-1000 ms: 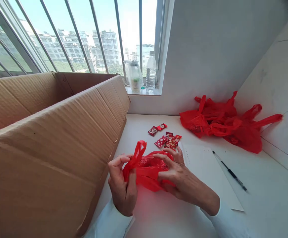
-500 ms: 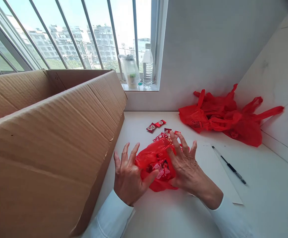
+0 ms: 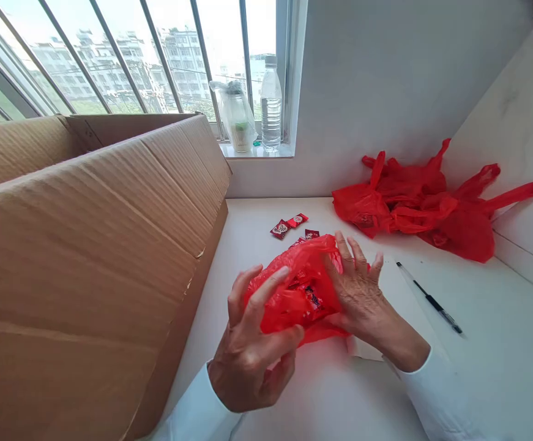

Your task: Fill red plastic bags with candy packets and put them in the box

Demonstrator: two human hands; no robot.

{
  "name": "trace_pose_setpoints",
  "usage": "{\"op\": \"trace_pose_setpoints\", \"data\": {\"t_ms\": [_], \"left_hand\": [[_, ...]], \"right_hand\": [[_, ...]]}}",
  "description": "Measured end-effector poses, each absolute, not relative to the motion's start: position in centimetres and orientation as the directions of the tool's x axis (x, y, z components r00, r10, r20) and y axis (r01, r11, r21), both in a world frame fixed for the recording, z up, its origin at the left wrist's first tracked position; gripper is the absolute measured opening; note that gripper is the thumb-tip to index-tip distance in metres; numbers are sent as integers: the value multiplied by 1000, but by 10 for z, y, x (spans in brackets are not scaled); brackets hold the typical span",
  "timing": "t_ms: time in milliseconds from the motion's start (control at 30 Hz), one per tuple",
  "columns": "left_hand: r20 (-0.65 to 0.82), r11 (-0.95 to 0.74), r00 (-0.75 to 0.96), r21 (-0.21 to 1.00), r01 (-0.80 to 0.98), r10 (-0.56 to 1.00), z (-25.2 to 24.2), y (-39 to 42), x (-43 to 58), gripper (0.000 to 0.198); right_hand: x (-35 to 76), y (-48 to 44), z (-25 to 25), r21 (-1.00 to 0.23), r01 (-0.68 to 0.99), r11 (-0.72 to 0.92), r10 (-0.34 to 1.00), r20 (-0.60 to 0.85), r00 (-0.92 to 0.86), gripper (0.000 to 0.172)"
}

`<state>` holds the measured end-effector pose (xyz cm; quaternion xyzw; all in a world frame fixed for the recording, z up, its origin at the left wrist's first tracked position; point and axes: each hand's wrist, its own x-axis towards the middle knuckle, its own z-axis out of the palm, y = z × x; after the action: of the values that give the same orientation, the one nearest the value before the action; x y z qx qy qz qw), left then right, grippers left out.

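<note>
A red plastic bag (image 3: 279, 309) sits on the white table between my hands, its mouth facing up towards me. Small wrapped packets (image 3: 311, 296) in red and dark wrappers show inside it. My left hand (image 3: 257, 343) is at the bag's left side, fingers curved and apart. Against the right side rests my right hand (image 3: 358, 294), its fingers spread and its thumb low by the bag's rim. Beyond the bag lie a dark red packet (image 3: 279, 229) and a bright red packet (image 3: 298, 220); another dark packet (image 3: 312, 234) is partly covered by the bag.
A tall cardboard box (image 3: 110, 263) fills the left side. More red plastic bags (image 3: 413, 202) lie against the wall at the back right. A black pen (image 3: 431, 300) is near white paper (image 3: 365, 349). A water bottle (image 3: 271, 107) and a bagged cup (image 3: 240, 125) stand on the windowsill.
The red bag's far edge has risen, covering some packets behind it. My left hand has turned and curled its fingers somewhat; my right hand has shifted slightly right.
</note>
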<state>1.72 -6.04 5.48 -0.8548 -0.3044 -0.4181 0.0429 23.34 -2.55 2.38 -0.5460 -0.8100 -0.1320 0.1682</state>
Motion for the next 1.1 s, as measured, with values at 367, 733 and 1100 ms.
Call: {"op": "trace_pose_setpoints", "data": {"t_ms": [367, 733, 1100], "left_hand": [[106, -79, 55, 238, 968, 993, 17, -32, -4, 61], [256, -168, 13, 596, 785, 967, 27, -35, -1, 47], [690, -418, 174, 203, 886, 703, 12, -49, 22, 53]], "right_hand": [[240, -23, 14, -34, 934, 357, 907, 252, -337, 90], [202, -45, 38, -55, 700, 712, 542, 676, -498, 30], [214, -25, 8, -272, 888, 370, 926, 40, -374, 43]]}}
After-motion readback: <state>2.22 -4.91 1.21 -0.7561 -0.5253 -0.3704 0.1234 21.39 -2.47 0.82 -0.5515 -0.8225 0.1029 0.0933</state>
